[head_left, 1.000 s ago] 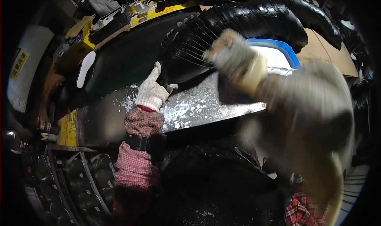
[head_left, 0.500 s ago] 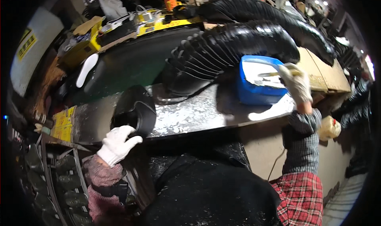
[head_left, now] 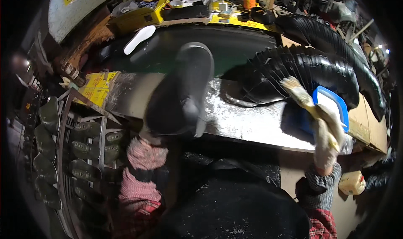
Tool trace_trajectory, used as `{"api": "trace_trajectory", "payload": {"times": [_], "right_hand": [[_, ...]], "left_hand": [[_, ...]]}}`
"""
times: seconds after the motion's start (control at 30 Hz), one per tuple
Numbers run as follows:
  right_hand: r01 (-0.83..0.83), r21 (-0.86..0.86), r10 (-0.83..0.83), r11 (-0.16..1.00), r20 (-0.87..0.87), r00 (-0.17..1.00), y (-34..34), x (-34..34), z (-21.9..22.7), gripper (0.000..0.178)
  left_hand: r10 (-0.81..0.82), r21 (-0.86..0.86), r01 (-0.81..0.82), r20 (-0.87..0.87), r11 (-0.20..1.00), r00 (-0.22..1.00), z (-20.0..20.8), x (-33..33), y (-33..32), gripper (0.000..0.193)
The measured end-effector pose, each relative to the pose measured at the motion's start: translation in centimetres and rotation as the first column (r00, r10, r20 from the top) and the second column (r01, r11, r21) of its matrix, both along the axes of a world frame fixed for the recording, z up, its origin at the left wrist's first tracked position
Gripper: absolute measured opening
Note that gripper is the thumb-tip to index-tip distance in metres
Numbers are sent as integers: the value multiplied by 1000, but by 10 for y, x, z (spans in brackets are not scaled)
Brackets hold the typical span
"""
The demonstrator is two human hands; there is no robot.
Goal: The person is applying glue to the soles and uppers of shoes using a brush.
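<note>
On the dark bench top, 1 white insole (head_left: 140, 40) is left lying behind the black shoe; its pale face could be marked if a wet thing were dropped there. The left hand (head_left: 151, 136) is mostly hidden; the black shoe (head_left: 178, 92) is held by it at the lower end, above the bench's front edge, but how tightly the fingers are closed cannot be told. The shoe is blurred, so a slip off the edge could be caused by a shallow hold. The white-spattered metal strip (head_left: 256, 121) could smear anything laid on it. Nearest the row of nested black shoe parts (head_left: 310, 67), 1 brush (head_left: 303, 98) is gripped in the closed, gloved right hand (head_left: 328, 132); drips from its bristles could spot that row. The blue tub (head_left: 343, 107), partly hidden by that hand, could be tipped by a knock from the wrist.
</note>
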State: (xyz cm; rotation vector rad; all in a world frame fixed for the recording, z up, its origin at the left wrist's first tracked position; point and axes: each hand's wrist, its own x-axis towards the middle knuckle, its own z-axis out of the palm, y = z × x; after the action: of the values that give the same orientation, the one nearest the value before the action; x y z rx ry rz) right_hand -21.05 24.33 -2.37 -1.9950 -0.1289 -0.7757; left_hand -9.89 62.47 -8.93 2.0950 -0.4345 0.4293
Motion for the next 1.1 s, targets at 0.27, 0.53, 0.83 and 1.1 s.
{"api": "trace_trajectory", "payload": {"times": [0.27, 0.53, 0.83, 1.1], "right_hand": [[-577, -231, 612, 783, 126, 780, 137, 114, -15, 29], [-442, 230, 487, 867, -211, 847, 85, 89, -71, 30], [-890, -113, 879, 441, -143, 454, 200, 78, 18, 34], [-618, 295, 684, 729, -301, 664, 73, 54, -41, 20]], "left_hand": [[-606, -949, -145, -291, 279, 741, -46, -59, -37, 56], [-298, -869, -297, -427, 396, 854, -64, -50, -8, 50], [-518, -918, -162, -343, 362, 783, -35, -51, -35, 32], [-645, -825, -106, -507, 555, 572, -14, -10, 11, 26]]}}
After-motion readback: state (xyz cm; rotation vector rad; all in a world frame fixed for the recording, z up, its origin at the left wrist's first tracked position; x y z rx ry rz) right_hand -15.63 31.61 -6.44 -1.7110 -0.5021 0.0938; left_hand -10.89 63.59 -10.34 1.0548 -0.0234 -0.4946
